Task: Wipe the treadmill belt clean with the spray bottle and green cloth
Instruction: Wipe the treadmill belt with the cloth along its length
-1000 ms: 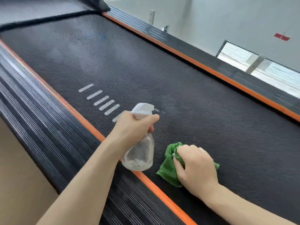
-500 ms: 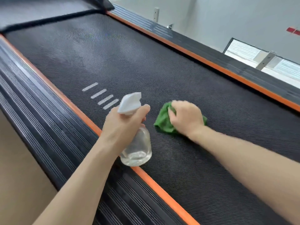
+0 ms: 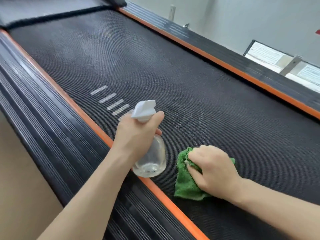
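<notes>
The black textured treadmill belt (image 3: 199,87) runs diagonally across the view, with damp speckles just beyond the cloth. My left hand (image 3: 136,134) grips the neck of a clear spray bottle (image 3: 150,161) with a white trigger head, held above the belt's near edge with one finger over the trigger. My right hand (image 3: 213,170) holds a bunched green cloth (image 3: 186,186) and presses it onto the belt close to the near orange strip. The hand covers much of the cloth.
Orange strips (image 3: 83,110) border the belt on both sides, with ribbed black side rails (image 3: 45,129) outside them. Several white dashes (image 3: 110,97) mark the belt left of the bottle. A grey wall and a low window (image 3: 277,58) lie beyond the far rail.
My right hand has dragged the green cloth back toward me along the belt, after pushing it away before. The spray bottle in my left hand has stayed roughly in place.
</notes>
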### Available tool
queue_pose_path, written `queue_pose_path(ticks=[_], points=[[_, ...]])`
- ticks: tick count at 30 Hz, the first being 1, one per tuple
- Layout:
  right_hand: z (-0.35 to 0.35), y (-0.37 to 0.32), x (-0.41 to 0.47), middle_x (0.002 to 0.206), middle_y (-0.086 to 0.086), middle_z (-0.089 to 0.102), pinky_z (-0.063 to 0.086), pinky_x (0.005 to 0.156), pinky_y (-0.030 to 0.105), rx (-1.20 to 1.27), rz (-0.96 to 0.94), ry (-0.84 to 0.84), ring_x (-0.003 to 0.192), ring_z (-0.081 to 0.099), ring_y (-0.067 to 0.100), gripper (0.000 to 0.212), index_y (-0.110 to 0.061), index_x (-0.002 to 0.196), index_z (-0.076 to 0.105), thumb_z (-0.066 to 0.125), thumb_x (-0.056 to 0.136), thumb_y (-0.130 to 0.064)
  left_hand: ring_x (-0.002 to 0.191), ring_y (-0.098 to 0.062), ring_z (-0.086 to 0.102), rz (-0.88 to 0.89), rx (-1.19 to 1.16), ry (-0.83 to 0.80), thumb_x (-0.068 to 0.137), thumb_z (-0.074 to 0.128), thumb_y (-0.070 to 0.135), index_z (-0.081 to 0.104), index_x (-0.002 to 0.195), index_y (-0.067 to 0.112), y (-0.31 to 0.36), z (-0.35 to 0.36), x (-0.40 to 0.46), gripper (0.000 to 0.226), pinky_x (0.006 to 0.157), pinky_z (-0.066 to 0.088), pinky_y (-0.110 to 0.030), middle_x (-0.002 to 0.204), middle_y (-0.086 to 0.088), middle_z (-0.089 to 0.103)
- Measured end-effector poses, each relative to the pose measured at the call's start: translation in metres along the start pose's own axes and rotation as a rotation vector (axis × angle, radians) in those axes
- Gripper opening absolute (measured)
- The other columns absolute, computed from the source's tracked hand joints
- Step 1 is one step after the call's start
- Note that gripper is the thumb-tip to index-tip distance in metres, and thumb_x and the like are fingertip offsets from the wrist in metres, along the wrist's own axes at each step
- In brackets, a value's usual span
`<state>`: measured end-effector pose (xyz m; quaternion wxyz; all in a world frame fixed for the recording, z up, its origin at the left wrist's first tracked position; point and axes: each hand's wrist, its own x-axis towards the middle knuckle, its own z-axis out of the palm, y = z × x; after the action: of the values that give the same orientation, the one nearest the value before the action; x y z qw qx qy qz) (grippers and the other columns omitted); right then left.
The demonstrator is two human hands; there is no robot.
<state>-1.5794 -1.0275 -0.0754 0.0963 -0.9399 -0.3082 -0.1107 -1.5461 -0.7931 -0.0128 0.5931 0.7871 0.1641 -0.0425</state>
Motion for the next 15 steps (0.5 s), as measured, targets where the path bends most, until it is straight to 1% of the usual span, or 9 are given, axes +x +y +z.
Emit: queue_pose_path(ticks=[1, 2, 4, 6, 8, 9, 11, 13, 15], points=[[0.004, 0.012, 0.017, 0.068, -0.002, 0.051, 0.039, 0.063, 0.037, -0.024, -0.011, 0.000, 0.065, 0.048, 0.022, 0.024, -0.019, 0.069, 0.048, 0.054, 0.087, -0.034, 0.070, -0.001, 0.068, 0.002, 0.018, -0.012, 0.092, 0.071, 0.051, 0.080, 0.073, 0.019, 0.001, 0.001, 0.001, 0.038, 0.073, 0.048, -0.027, 0.071, 0.010, 0.079], [0.011, 0.023, 0.040, 0.068, 0.000, 0.053, 0.039, 0.063, 0.037, -0.055, 0.041, 0.011, 0.066, 0.052, 0.025, 0.024, -0.019, 0.069, 0.048, 0.053, 0.087, -0.034, 0.068, 0.000, 0.067, 0.006, 0.029, -0.018, 0.092, 0.071, 0.051, 0.080, 0.072, 0.019, 0.000, 0.002, 0.001, 0.039, 0.073, 0.048, -0.026, 0.071, 0.010, 0.079], [0.025, 0.046, 0.095, 0.072, 0.002, 0.059, 0.037, 0.063, 0.036, -0.097, 0.291, 0.065, 0.072, 0.058, 0.031, 0.024, -0.019, 0.070, 0.048, 0.050, 0.090, -0.034, 0.065, 0.001, 0.066, 0.015, 0.036, -0.016, 0.091, 0.071, 0.051, 0.080, 0.070, 0.019, -0.001, 0.003, -0.001, 0.039, 0.071, 0.048, -0.026, 0.071, 0.010, 0.079], [0.034, 0.064, 0.139, 0.076, 0.000, 0.058, 0.032, 0.065, 0.034, -0.114, 0.482, 0.058, 0.078, 0.059, 0.031, 0.023, -0.019, 0.075, 0.047, 0.047, 0.094, -0.032, 0.069, -0.003, 0.068, 0.024, 0.039, -0.014, 0.091, 0.072, 0.051, 0.080, 0.070, 0.020, 0.000, 0.004, -0.003, 0.039, 0.072, 0.048, -0.028, 0.071, 0.009, 0.079], [0.035, 0.061, 0.154, 0.076, -0.001, 0.055, 0.028, 0.066, 0.033, -0.116, 0.522, 0.056, 0.078, 0.058, 0.031, 0.022, -0.019, 0.076, 0.045, 0.046, 0.095, -0.030, 0.078, -0.009, 0.071, 0.017, 0.020, -0.012, 0.092, 0.072, 0.050, 0.079, 0.072, 0.020, 0.001, 0.003, -0.004, 0.037, 0.078, 0.052, -0.031, 0.072, 0.009, 0.079], [0.033, 0.053, 0.149, 0.075, -0.001, 0.054, 0.028, 0.066, 0.033, -0.113, 0.510, 0.062, 0.076, 0.057, 0.030, 0.022, -0.019, 0.074, 0.044, 0.046, 0.094, -0.030, 0.080, -0.012, 0.072, 0.014, 0.001, -0.015, 0.092, 0.072, 0.050, 0.079, 0.073, 0.020, 0.001, 0.002, -0.004, 0.036, 0.080, 0.053, -0.033, 0.072, 0.008, 0.079], [0.029, 0.025, 0.119, 0.071, 0.001, 0.056, 0.032, 0.063, 0.034, -0.083, 0.361, 0.079, 0.071, 0.057, 0.031, 0.021, -0.019, 0.071, 0.045, 0.048, 0.088, -0.030, 0.078, -0.016, 0.073, 0.017, -0.049, -0.010, 0.092, 0.074, 0.050, 0.079, 0.071, 0.019, 0.002, -0.007, -0.003, 0.037, 0.080, 0.056, -0.036, 0.071, 0.004, 0.079], [0.024, -0.012, 0.081, 0.070, 0.002, 0.057, 0.039, 0.062, 0.037, -0.023, 0.167, 0.046, 0.068, 0.055, 0.029, 0.019, -0.019, 0.070, 0.048, 0.049, 0.082, -0.034, 0.069, -0.016, 0.071, 0.028, -0.059, 0.028, 0.090, 0.075, 0.051, 0.079, 0.073, 0.019, 0.003, -0.024, 0.003, 0.036, 0.074, 0.056, -0.036, 0.071, 0.003, 0.079], [0.020, -0.035, 0.055, 0.069, -0.001, 0.055, 0.039, 0.063, 0.037, 0.019, 0.025, 0.015, 0.068, 0.052, 0.025, 0.018, -0.021, 0.070, 0.047, 0.053, 0.080, -0.035, 0.061, -0.013, 0.065, 0.040, -0.061, 0.074, 0.089, 0.075, 0.051, 0.079, 0.076, 0.020, 0.003, -0.043, 0.008, 0.034, 0.069, 0.050, -0.034, 0.070, 0.003, 0.079]])
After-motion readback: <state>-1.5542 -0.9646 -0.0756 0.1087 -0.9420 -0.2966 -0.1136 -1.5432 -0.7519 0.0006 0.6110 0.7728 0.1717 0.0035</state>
